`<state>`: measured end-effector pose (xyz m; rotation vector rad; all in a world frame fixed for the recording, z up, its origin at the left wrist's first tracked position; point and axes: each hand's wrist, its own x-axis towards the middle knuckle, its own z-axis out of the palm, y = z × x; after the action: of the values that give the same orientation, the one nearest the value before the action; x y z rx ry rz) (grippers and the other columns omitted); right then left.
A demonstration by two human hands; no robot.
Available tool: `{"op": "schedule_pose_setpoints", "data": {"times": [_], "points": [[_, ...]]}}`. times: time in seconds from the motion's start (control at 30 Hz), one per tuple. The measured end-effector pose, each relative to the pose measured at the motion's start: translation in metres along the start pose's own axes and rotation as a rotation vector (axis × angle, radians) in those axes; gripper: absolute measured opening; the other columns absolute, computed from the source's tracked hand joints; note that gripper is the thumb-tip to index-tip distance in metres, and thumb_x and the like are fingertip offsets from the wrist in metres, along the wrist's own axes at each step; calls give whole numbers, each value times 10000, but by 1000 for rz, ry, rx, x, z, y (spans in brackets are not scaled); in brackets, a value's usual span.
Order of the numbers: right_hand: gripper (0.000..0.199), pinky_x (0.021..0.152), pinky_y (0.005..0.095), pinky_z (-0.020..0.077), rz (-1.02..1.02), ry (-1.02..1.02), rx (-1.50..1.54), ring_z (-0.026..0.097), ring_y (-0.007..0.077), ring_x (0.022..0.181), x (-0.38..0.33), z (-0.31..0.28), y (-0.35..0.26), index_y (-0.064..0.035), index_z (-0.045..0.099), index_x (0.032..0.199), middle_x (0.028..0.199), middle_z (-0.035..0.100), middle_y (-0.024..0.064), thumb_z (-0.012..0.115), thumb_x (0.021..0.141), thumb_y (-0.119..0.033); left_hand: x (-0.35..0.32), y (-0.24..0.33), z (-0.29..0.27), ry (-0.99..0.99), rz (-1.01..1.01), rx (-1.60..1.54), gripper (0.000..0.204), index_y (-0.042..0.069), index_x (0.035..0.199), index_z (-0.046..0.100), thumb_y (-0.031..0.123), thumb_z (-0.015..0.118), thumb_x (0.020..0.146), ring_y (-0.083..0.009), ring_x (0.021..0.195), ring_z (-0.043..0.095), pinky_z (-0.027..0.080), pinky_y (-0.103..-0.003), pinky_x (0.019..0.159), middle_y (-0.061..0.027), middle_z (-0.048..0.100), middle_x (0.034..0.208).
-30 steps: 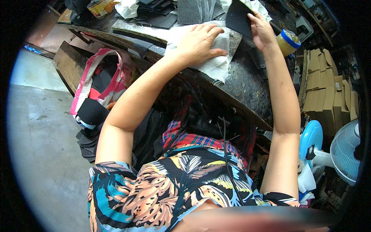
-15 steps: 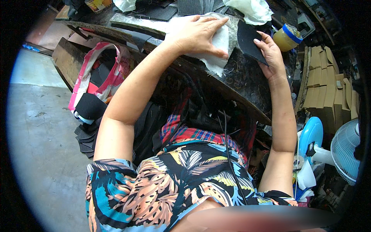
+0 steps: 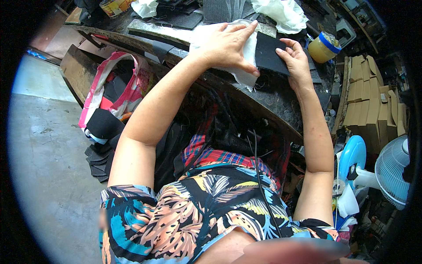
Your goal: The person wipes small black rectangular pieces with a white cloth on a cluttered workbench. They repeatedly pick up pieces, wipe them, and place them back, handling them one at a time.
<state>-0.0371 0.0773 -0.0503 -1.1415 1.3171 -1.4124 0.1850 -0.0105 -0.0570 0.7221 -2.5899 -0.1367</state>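
Note:
My left hand (image 3: 228, 46) lies flat, fingers spread, on a white cloth (image 3: 250, 53) spread over the dark workbench (image 3: 281, 99). My right hand (image 3: 295, 61) presses a flat black piece of material (image 3: 269, 57) down beside the cloth, fingertips on its right edge. The black piece overlaps the cloth's right side, and the two hands are almost touching across it.
A yellow jar with a blue lid (image 3: 323, 46) stands right of my right hand. Crumpled white plastic (image 3: 281, 11) lies at the back. A pink-handled bag (image 3: 118, 83) with black pieces sits left of the bench. Stacked cardboard (image 3: 369, 97) and a small fan (image 3: 391, 171) are at right.
My right hand brought the black piece down from an upright hold and laid it flat next to the cloth. My left hand stayed pressed on the cloth.

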Motion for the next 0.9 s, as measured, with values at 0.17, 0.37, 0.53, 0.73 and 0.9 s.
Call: {"op": "schedule_pose_setpoints", "data": {"times": [0.17,0.37,0.53,0.73,0.9], "points": [[363,780,265,561,-82,-7,-38,657,141,899,1,2,4,-8,488,1247,1034,667,119,636,916,16,0,0,0,29,-3,4,1366,68,1564,217,760,779,530,-334,1418,379,215,-489,1190,-235,416,1496],[369,803,260,539,-146,-8,-108,632,123,915,1,1,10,-11,493,1228,1031,645,88,658,899,12,-3,3,4,58,3,22,1379,97,1567,225,813,753,513,-342,1429,365,199,-503,1195,-249,421,1489],[378,770,246,524,-185,-8,-105,616,113,891,3,0,15,-25,493,1197,1004,628,68,689,874,1,-4,-6,9,33,17,46,1377,99,1564,242,886,681,524,-335,1439,352,187,-491,1201,-249,418,1493],[392,767,247,520,-167,1,-96,611,113,879,6,-4,20,-28,486,1183,995,625,64,701,857,4,8,-14,24,84,-17,27,1201,80,1551,277,917,473,712,-299,1447,344,186,-484,1201,-217,406,1515],[397,758,252,527,-156,25,-96,619,120,876,7,0,16,-22,479,1197,991,633,77,682,859,20,2,-7,13,26,-19,197,1150,74,1562,235,773,621,735,-310,1411,388,275,-400,1170,-177,415,1517]]}}
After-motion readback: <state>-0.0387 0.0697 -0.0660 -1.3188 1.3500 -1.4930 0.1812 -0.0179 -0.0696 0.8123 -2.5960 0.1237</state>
